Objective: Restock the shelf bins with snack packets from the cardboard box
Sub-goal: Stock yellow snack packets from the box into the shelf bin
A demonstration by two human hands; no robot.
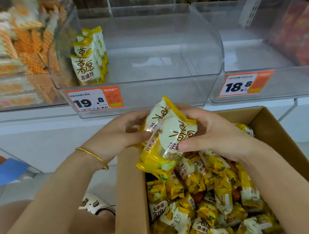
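Yellow-and-white snack packets [165, 135] are bunched together in the middle of the frame, held between both hands just above the upper left corner of the cardboard box [129, 198]. The left hand [116, 135] grasps the bundle from the left with its fingers curled over the top edge, and a gold bangle [94, 156] circles its wrist. The right hand [211, 135] clasps the bundle from the right, its thumb pressed on the front of the nearest packet and its fingers wrapped behind. The box fills the lower right of the frame, flaps open, with a loose heap of packets [209, 198] of the same kind lying in it at all angles. Above the hands, in the upper centre, a clear plastic bin [166, 91] stands on the white shelf; a short row of standing packets [87, 64] leans upright against its left wall. An orange price label [94, 100] reading 19.8 is stuck on the bin's front at the left. In the upper left a neighbouring bin [4, 58] holds blurred orange-and-white packs. In the upper right another bin [306, 38] holds red packs and carries a label [243, 85] reading 18.8. A pale shoe [94, 203] shows on the floor, lower left of the box.
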